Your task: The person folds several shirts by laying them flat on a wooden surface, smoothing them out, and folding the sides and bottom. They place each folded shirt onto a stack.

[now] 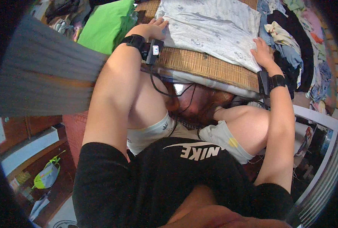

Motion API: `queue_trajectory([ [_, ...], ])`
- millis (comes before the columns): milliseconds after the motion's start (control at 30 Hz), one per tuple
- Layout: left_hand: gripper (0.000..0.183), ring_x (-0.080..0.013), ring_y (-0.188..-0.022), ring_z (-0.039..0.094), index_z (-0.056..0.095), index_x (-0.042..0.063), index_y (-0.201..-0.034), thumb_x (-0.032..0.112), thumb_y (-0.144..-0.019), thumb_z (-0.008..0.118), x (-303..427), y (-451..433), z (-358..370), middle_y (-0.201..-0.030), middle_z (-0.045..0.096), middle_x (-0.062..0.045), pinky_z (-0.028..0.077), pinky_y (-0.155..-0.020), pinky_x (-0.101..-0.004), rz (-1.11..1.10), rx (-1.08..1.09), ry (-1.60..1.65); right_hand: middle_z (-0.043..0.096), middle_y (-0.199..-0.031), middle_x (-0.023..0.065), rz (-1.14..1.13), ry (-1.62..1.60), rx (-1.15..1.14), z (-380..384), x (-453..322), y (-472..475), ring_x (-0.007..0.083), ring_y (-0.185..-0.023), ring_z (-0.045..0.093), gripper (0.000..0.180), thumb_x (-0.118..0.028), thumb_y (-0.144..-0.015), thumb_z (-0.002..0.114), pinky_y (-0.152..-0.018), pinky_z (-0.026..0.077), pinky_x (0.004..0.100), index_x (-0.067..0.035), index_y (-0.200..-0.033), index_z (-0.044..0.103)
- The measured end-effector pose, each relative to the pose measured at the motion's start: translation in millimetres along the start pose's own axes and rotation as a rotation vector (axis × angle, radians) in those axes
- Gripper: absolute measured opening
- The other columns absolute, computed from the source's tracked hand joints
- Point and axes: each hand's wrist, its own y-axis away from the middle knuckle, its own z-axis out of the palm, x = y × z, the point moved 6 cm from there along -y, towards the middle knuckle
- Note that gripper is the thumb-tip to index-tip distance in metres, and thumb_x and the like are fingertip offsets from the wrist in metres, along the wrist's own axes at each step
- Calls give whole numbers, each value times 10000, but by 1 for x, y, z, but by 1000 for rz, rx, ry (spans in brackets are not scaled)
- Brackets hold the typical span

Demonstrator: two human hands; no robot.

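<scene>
A white printed cloth (208,31), perhaps a garment, is spread over a woven rattan mat (211,64) in front of me, with a few creases. My left hand (158,28) lies at the cloth's left edge, fingers extended and apart. At its lower right edge rests my right hand (262,54), fingers slightly spread, the fingertips on the fabric. Neither hand is closed around anything. Each wrist wears a black strap with a small box-like device. The cloth's far edge is cut off by the top of the view.
A bright green folded cloth (106,25) lies to the left of the mat. Piled clothes (285,42) are heaped on the right. A grey curtain-like fabric (49,68) hangs at the left. Black cables (164,92) hang between my knees, below the mat's near edge.
</scene>
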Motion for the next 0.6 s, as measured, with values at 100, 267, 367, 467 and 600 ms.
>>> queue_trajectory([
  [100,781,-375,-1146,158,109,237,-1240,348,-633,588,24,31,-12,-1269,105,-162,224,-920,-389,98,-134,132,396,-1040,179,56,-52,-306,-26,-30,4,322,-961,391,509,-313,-615,616,-816,326,373,-51,-992,398],
  [267,659,-337,-939,440,304,161,-1152,117,-575,619,35,36,-23,-1155,332,-152,407,-741,-381,58,32,-143,418,-996,170,26,78,-667,-13,-58,35,331,-965,392,573,-242,-523,692,-774,349,351,-53,-972,390],
  [367,376,-274,-851,517,467,118,-1019,88,-652,538,30,27,-23,-989,487,-142,439,-675,-364,206,242,-105,474,-919,187,-55,48,-522,-4,-50,23,326,-897,445,384,-119,-580,607,-743,370,338,-41,-918,441],
  [467,193,-262,-739,551,570,52,-818,47,-638,500,28,31,-39,-785,558,-160,447,-614,-351,178,289,-95,514,-830,198,-124,-22,-432,-12,-46,22,328,-812,487,201,-32,-594,517,-698,391,340,-20,-793,495],
  [600,117,-258,-492,515,573,-15,-625,41,-579,481,33,49,-41,-589,556,-142,402,-462,-358,305,25,-246,454,-546,116,2,-94,-697,-38,-51,28,208,-525,445,66,-18,-542,462,-495,355,320,30,-587,465],
])
